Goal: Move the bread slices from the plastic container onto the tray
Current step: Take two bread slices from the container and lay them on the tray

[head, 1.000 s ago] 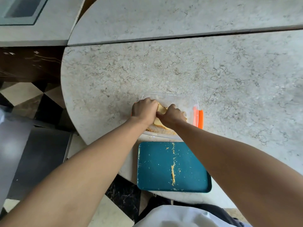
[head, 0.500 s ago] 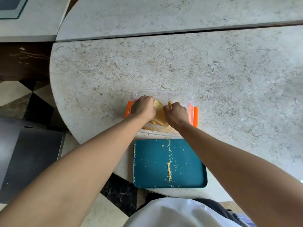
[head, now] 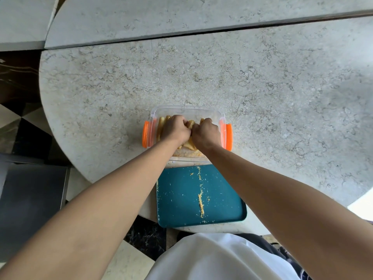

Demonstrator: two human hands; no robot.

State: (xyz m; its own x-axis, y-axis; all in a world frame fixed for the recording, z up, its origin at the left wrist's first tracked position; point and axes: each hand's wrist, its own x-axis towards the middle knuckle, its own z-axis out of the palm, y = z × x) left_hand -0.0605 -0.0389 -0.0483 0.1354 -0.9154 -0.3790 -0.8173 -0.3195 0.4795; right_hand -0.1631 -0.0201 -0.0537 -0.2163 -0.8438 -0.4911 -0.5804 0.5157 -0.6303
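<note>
A clear plastic container (head: 186, 110) with orange side clips sits on the stone table. Inside it stand several yellowish bread slices (head: 160, 126), packed on edge. My left hand (head: 175, 129) and my right hand (head: 205, 132) are both down in the container, side by side, fingers closed around a slice (head: 190, 124) between them. Most of that slice is hidden under my knuckles. Just in front of the container lies the teal tray (head: 220, 201), carrying only a line of crumbs.
The round stone table (head: 262, 87) spreads wide to the right and behind the container. Its curved front edge runs under the tray, which overhangs it. A dark cabinet (head: 30, 203) and checkered floor lie to the left.
Both hands have stayed in the container, closing nearer together on the slice. The view has shifted, so both orange clips now show.
</note>
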